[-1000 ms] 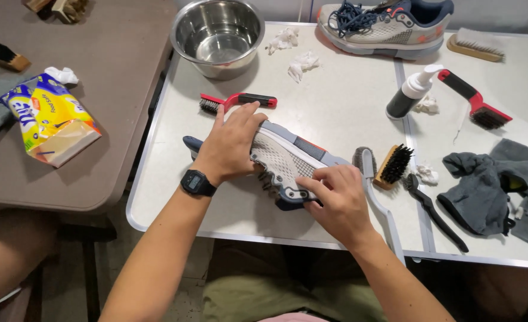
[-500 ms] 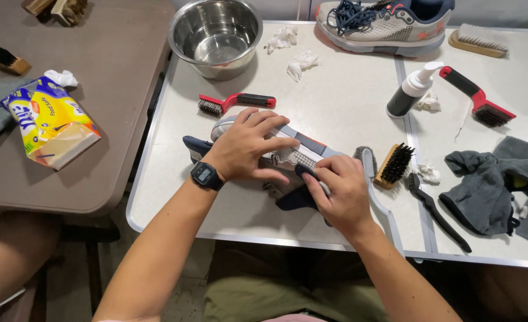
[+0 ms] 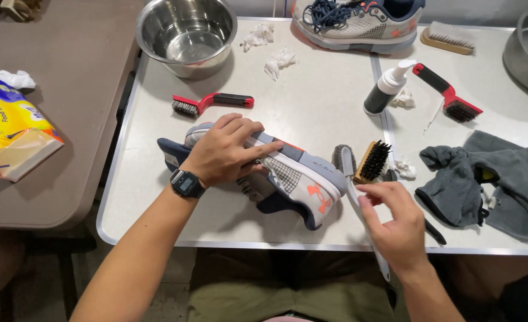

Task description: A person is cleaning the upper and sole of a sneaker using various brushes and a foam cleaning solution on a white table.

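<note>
Grey shoe: a grey and navy sneaker (image 3: 288, 179) with orange marks lies on its side near the front edge of your white table (image 3: 311, 113), toe pointing right.
Left hand: your left hand (image 3: 225, 152), a black digital watch (image 3: 186, 183) on the wrist, lies palm down over the heel half of the sneaker, fingers spread and pressing on it.
Right hand: your right hand (image 3: 395, 223) sits just right of the toe, fingers curled around a long pale-handled brush (image 3: 353, 185); the bristle end points away from you, just beside the shoe's toe.
Near the right hand: a wooden brush with black bristles (image 3: 372, 161) lies just beside the pale one, and a crumpled grey cloth (image 3: 490, 179) is further right.
Far side of table: a steel bowl (image 3: 186, 36), a red-handled wire brush (image 3: 210, 102), a second red-handled brush (image 3: 449, 95), a foam pump bottle (image 3: 386, 89), wads of tissue (image 3: 279, 59) and a second sneaker (image 3: 359, 21).
Left table: a brown table (image 3: 55, 89) holds a yellow wipes packet (image 3: 11, 134).
</note>
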